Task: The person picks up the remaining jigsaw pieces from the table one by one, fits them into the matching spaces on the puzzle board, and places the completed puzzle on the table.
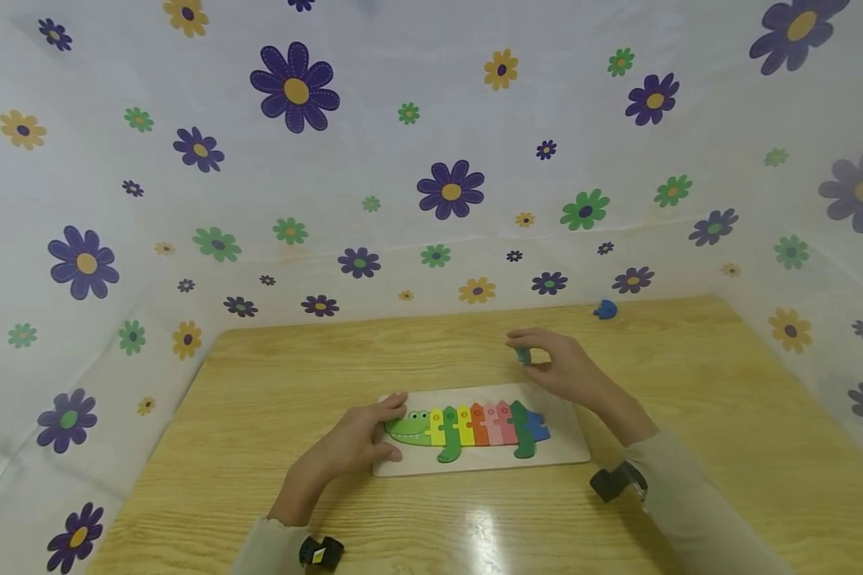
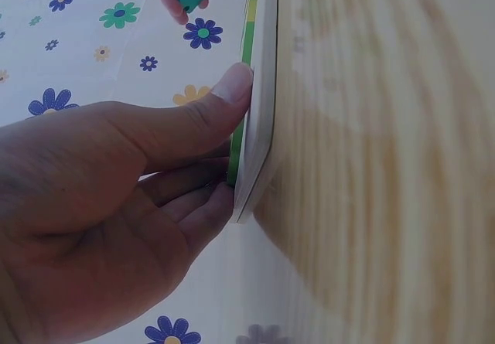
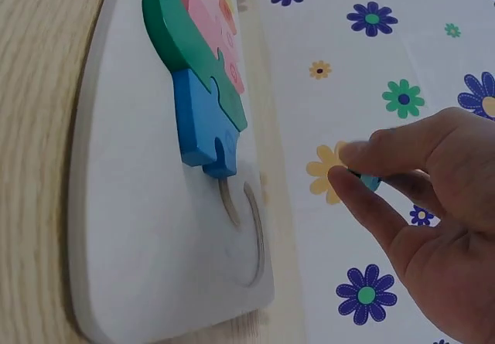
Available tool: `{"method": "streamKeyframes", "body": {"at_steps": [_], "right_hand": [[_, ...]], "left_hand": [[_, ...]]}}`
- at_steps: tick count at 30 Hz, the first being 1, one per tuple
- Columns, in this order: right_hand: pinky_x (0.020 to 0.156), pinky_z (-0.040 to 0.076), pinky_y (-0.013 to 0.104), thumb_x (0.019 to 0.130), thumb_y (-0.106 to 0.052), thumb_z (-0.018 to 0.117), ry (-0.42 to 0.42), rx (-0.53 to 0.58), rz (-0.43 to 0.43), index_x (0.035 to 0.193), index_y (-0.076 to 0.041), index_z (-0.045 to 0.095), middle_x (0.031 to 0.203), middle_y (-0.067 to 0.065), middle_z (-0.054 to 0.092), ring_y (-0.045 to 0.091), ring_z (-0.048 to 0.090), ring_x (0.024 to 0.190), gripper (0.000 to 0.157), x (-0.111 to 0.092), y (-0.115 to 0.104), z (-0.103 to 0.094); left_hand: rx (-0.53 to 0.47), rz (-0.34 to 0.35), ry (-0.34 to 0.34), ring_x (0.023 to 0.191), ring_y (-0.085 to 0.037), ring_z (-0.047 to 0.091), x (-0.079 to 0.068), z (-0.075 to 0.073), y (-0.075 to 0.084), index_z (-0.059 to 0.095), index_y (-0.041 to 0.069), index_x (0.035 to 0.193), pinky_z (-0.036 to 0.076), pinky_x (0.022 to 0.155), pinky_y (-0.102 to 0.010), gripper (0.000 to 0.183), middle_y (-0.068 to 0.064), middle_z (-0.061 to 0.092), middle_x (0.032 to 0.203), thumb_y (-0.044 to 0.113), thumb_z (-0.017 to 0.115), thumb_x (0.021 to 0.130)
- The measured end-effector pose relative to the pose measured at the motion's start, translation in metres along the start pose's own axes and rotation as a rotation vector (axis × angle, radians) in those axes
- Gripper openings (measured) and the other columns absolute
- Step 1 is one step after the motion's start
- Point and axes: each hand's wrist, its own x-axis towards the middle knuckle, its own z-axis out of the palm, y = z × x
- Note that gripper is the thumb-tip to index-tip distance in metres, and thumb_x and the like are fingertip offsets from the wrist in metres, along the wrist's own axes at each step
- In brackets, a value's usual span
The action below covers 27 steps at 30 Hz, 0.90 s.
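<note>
A pale wooden puzzle board (image 1: 417,465) bears a colorful crocodile (image 1: 408,430) made of interlocking pieces, green at the head, blue at the rear. My left hand (image 1: 355,438) holds the board's left end, thumb and fingers spread about the crocodile's head; in the left wrist view the thumb touches beside the green head piece. Above the board's far right corner, my right hand (image 1: 564,367) pinches a small teal puzzle piece (image 1: 522,355) between thumb and fingers, mostly hidden by them. In the right wrist view, a curved outline (image 3: 257,240) marks the bare board beyond the blue piece (image 3: 203,124).
A loose blue piece (image 1: 605,310) lies at the table's far edge, right of center. The wood-grain table (image 1: 295,359) meets a white flowered cloth (image 1: 374,160) at the back and sides.
</note>
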Motion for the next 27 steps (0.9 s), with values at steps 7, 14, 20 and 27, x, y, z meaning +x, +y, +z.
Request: {"method": "streamKeyframes", "body": {"at_steps": [7,14,20,27], "right_hand": [[0.092,0.057,0.055,0.087,0.017,0.070,0.024,-0.032,-0.010,0.128,0.003,0.067,0.141,0.021,0.060,0.042,0.058,0.128,0.044,-0.008,0.004,-0.002],[0.085,0.062,0.047,0.088,0.013,0.071,0.075,0.001,0.089,0.129,0.001,0.064,0.136,0.020,0.064,0.041,0.067,0.115,0.043,-0.017,0.005,-0.004],[0.084,0.062,0.041,0.086,0.013,0.073,0.118,0.052,0.088,0.125,0.002,0.064,0.136,0.019,0.064,0.041,0.068,0.114,0.041,-0.024,0.007,-0.006],[0.085,0.062,0.036,0.084,0.016,0.073,0.157,0.069,0.067,0.123,0.002,0.068,0.137,0.018,0.063,0.039,0.066,0.117,0.041,-0.030,0.013,-0.010]], "left_hand": [[0.005,0.008,0.001,0.150,-0.035,0.032,0.000,0.000,-0.002,0.052,-0.010,0.143,0.029,0.120,-0.050,0.067,-0.018,0.036,0.161,0.010,0.082,0.086],[0.001,0.007,0.003,0.150,-0.034,0.032,0.000,0.001,-0.003,0.052,-0.010,0.143,0.030,0.120,-0.050,0.068,-0.018,0.037,0.161,0.010,0.082,0.086],[-0.006,-0.002,-0.003,0.150,-0.034,0.032,-0.001,0.002,-0.003,0.052,-0.009,0.143,0.029,0.120,-0.050,0.067,-0.017,0.036,0.161,0.010,0.082,0.086],[0.001,-0.009,-0.002,0.151,-0.033,0.030,0.001,0.002,-0.003,0.052,-0.008,0.144,0.028,0.121,-0.048,0.066,-0.016,0.036,0.162,0.009,0.080,0.087]]}}
